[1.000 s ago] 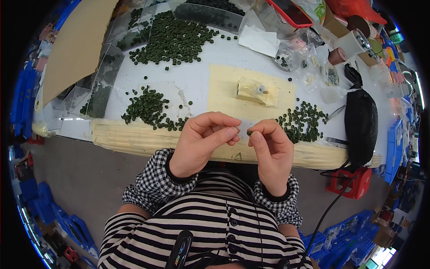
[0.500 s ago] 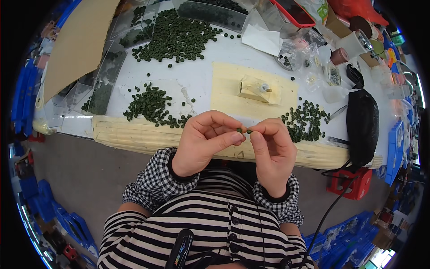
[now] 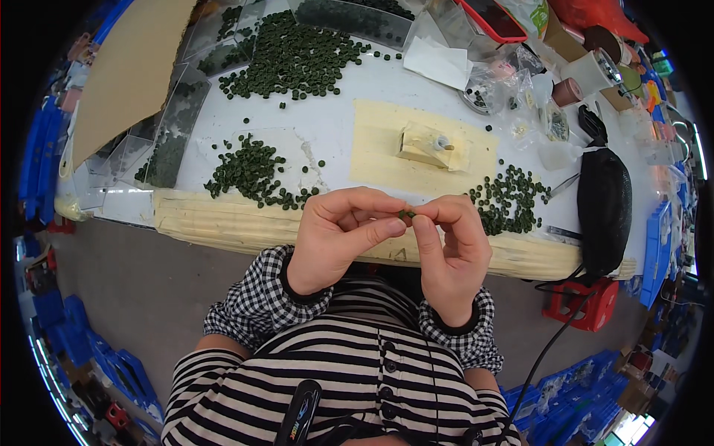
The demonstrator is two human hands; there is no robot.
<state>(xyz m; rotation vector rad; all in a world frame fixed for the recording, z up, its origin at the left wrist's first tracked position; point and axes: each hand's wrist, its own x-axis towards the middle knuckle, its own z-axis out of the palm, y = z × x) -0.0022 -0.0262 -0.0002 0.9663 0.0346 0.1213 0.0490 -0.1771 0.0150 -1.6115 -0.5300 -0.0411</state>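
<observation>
My left hand (image 3: pixel 343 234) pinches a small dark green round piece (image 3: pixel 404 214) between thumb and forefinger. Against it, my right hand (image 3: pixel 455 245) pinches another small green piece (image 3: pixel 411 214), and the fingertips of both hands nearly meet over the table's front edge. To the left of my hands lies a loose pile of like green pieces (image 3: pixel 249 171). A smaller, spread-out group of green pieces (image 3: pixel 512 201) lies just right of my right hand. Beyond my hands, a tape-wrapped block (image 3: pixel 431 149) with a small upright peg sits on a yellowish sheet (image 3: pixel 372 163).
A large heap of green pieces (image 3: pixel 297 59) lies at the back, near clear trays (image 3: pixel 178 126) and a cardboard sheet (image 3: pixel 130 74). At right are a black pouch (image 3: pixel 602 208), tweezers (image 3: pixel 564 186), a white cup (image 3: pixel 587 72) and a red-cased phone (image 3: pixel 494 18). Padding covers the front edge.
The two green pieces, slightly apart before, are now together between my fingertips. My right hand has shifted a little to the left.
</observation>
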